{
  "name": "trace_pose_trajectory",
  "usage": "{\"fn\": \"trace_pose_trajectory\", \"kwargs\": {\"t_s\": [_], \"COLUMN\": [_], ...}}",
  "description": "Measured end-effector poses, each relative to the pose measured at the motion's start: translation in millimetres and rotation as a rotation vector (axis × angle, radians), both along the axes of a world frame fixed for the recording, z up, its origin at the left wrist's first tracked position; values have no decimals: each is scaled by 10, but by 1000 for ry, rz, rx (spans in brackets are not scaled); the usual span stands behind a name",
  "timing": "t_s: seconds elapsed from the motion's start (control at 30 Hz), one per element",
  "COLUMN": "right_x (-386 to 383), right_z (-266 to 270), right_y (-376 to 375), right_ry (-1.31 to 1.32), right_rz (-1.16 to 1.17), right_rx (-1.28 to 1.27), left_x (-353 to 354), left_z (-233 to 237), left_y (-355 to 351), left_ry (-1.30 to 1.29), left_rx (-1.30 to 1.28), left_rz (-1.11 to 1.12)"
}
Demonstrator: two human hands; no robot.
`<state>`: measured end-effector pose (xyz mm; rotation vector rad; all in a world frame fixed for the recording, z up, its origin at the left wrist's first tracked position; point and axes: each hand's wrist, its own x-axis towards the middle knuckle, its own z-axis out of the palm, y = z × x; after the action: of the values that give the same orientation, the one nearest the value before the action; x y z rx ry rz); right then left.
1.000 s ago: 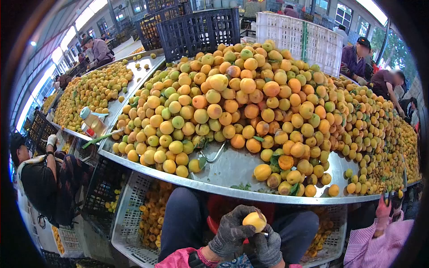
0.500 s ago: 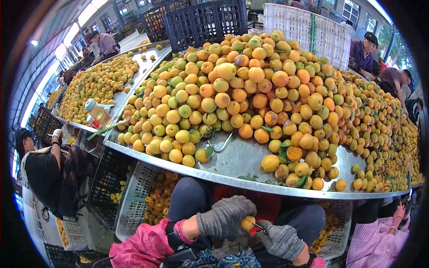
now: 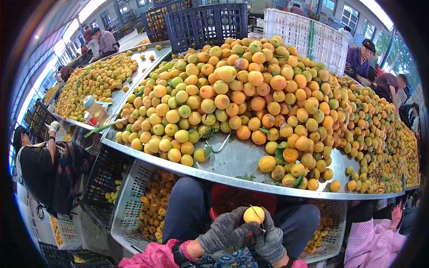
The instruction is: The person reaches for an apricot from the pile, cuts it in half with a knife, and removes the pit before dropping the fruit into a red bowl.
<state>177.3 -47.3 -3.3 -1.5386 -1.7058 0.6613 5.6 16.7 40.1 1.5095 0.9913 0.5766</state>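
Observation:
My left hand, in a grey knitted glove, is closed on a yellow apricot above my lap. In a matching glove, my right hand is closed on a small knife, its thin blade lying across the fruit; the handle is hidden by the fingers. Both hands meet at the apricot, between my knees and below the table's front edge. Behind the hands, partly hidden, is a red tub.
A metal table bears a big heap of apricots and a metal hook. White crates of cut fruit flank my legs. A black crate and a white crate stand behind the heap. People sit at both sides.
Both hands have moved slightly down and turned, bringing the apricot upright between them. The knife blade, earlier beside the fruit, now lies across it. My view has shifted slightly.

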Motion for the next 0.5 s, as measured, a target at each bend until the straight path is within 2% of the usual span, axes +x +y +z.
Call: {"fn": "trace_pose_trajectory", "kwargs": {"t_s": [0.07,0.13,0.23,0.37,0.43,0.47,0.5], "right_x": [18,48,36,20,-23,-7,40], "right_z": [9,31,122,91,131,97,47], "right_y": [-15,-20,14,12,4,13,28], "right_ry": [-1,-173,-177,-258,-17,-11,54], "right_rz": [-4,59,104,160,70,75,119], "right_rx": [-50,-154,-297,-235,-292,-299,-275], "left_x": [27,31,26,73,102,82,59], "left_z": [-43,-91,-135,-85,-119,-149,-196], "left_y": [-28,-77,-94,-45,-6,7,18], "left_ry": [30,192,200,205,274,282,283], "left_rx": [55,554,593,533,504,497,386], "left_rz": [66,123,162,152,139,139,48]}}
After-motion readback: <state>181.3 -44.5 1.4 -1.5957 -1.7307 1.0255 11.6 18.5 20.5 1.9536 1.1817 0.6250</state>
